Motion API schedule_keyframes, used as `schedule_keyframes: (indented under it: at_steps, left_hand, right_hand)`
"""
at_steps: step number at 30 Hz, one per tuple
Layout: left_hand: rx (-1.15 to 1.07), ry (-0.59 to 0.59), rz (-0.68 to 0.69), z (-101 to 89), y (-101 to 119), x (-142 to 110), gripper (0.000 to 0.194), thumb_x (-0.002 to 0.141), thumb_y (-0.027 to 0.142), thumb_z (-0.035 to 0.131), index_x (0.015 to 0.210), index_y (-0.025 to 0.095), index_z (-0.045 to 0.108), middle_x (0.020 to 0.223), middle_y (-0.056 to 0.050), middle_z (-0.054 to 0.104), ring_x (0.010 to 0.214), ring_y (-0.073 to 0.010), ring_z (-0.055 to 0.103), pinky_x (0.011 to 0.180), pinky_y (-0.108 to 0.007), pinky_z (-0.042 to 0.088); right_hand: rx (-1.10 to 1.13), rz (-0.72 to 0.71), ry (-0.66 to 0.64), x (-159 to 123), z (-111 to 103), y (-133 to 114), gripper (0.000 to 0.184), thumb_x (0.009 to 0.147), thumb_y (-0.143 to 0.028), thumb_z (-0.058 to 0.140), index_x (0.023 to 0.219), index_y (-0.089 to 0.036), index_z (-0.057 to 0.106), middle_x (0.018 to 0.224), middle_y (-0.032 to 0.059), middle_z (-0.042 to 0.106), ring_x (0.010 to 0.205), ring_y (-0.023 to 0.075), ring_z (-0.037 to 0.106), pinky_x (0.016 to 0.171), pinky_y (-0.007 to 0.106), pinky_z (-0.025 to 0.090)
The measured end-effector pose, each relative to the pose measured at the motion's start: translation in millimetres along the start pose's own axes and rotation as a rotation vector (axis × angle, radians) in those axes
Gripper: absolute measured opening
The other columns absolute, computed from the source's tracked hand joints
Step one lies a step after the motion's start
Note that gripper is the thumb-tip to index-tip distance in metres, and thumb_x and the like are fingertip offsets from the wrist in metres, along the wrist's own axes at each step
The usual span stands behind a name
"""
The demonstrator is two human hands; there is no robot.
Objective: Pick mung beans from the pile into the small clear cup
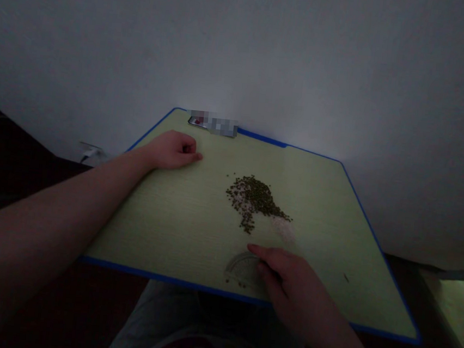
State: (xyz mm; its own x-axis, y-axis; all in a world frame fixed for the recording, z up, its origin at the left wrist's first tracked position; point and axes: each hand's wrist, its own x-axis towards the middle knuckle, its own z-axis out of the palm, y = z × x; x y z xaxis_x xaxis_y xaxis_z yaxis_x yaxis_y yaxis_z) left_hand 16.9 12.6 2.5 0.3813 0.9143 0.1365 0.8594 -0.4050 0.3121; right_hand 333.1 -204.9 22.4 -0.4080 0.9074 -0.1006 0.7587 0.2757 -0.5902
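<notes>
My left hand (174,150) lies on the left part of the table with its fingers curled in; nothing shows in it. Near the front edge, my right hand (290,278) grips a clear half-round protractor (243,267) between thumb and fingers, flat or almost flat on the tabletop. A few loose beans lie by the protractor's left end. Farther in, mid-table, is a spread pile of small green beans (260,196), like mung beans, mixed with pale grains. A patch of whitish grains (284,229), like rice, lies at its right front side.
The pale wood-look table (147,237) has a blue rim and stands against a grey wall (268,51). A phone (212,124) lies at the back left edge. A small dark mark (346,278) is on the right side. A plug with a cable (90,153) sits low on the wall at left.
</notes>
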Motion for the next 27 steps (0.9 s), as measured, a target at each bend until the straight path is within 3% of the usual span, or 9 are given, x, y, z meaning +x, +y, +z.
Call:
schedule_keyframes:
  at_steps: [15, 27]
  left_hand:
    - [-0.015, -0.004, -0.009, -1.6, 3.6, -1.3, 0.040, 0.077, 0.054, 0.050, 0.067, 0.016, 0.059, 0.055, 0.001, 0.053, 0.054, -0.0107, 0.043, 0.055, -0.025, 0.029]
    - [-0.031, 0.004, -0.014, -3.5, 7.5, -2.3, 0.038, 0.075, 0.052, 0.051, 0.063, 0.017, 0.054, 0.052, 0.002, 0.048, 0.052, -0.0096, 0.041, 0.053, -0.024, 0.029]
  right_hand:
    - [0.002, 0.002, 0.101, -23.6, 13.2, -1.8, 0.037, 0.093, -0.023, 0.042, 0.121, -0.017, 0.066, 0.108, 0.0100, 0.073, 0.094, 0.0220, 0.071, 0.082, 0.038, 0.058]
    - [0.005, 0.011, 0.142, -33.4, 15.2, 2.0, 0.033, 0.094, -0.024, 0.044, 0.118, -0.021, 0.067, 0.110, 0.0078, 0.073, 0.098, 0.0215, 0.070, 0.084, 0.039, 0.058]
